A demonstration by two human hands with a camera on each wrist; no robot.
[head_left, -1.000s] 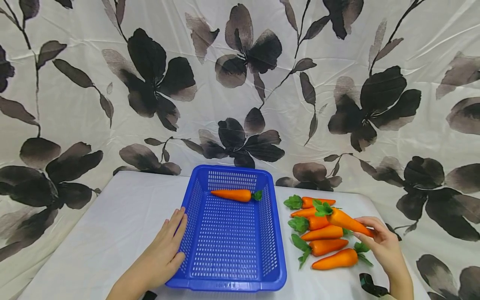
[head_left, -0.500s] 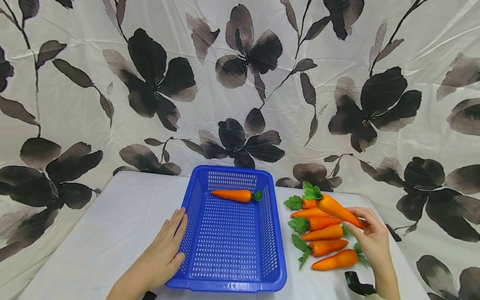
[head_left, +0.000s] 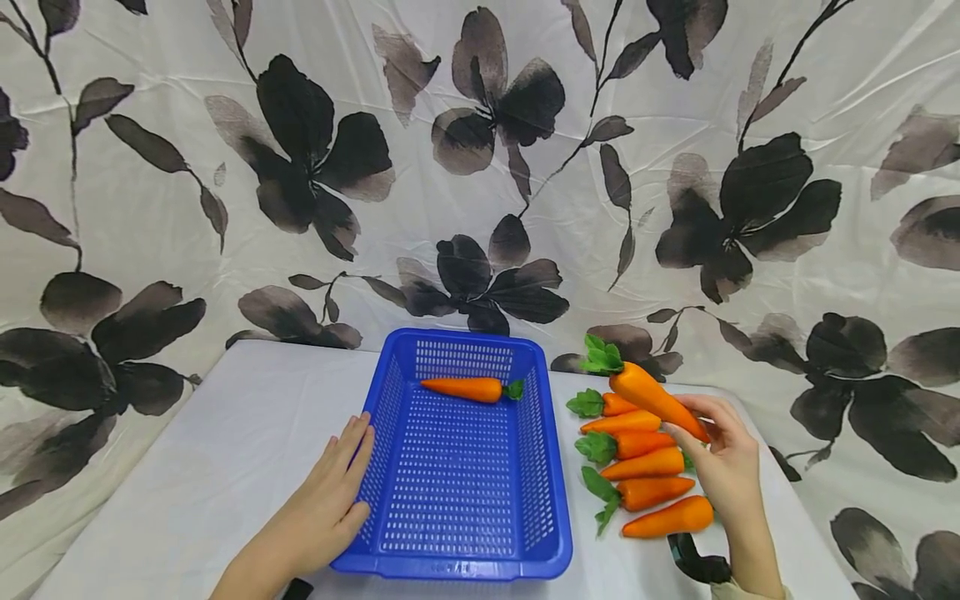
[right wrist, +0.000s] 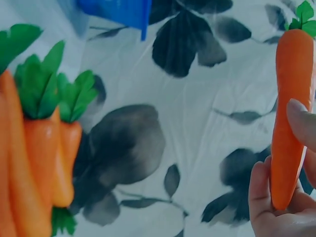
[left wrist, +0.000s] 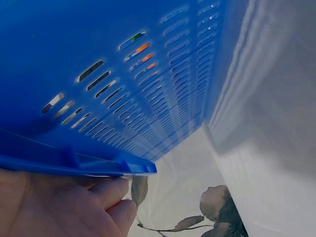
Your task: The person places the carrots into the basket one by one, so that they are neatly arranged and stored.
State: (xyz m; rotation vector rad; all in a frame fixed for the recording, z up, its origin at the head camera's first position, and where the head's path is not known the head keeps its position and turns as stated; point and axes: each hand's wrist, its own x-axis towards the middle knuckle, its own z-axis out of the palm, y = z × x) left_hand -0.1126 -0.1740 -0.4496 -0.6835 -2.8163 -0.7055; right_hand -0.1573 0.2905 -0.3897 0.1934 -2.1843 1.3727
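Note:
My right hand (head_left: 723,454) pinches a carrot (head_left: 651,392) by its narrow end, thumb on one side and fingers on the other, with the green top pointing up and left. It is raised over several carrots (head_left: 648,493) lying in a column on the table. In the right wrist view the held carrot (right wrist: 291,118) stands nearly upright. A blue perforated basket (head_left: 558,500) stands in the middle, with one carrot (head_left: 468,389) lying across its far end. Along the basket's left rim rests my left hand (head_left: 322,500), fingers straight; the left wrist view shows this hand (left wrist: 74,202) under the rim.
The white table (head_left: 202,450) stretches out on both sides of the basket. A floral cloth (head_left: 480,192) hangs behind the table's far edge. A black wrist mount (head_left: 697,562) sits by my right wrist, close to the nearest carrot.
My right hand has moved left and slightly up with the carrot, coming closer to the basket. The left hand and the basket stay in place.

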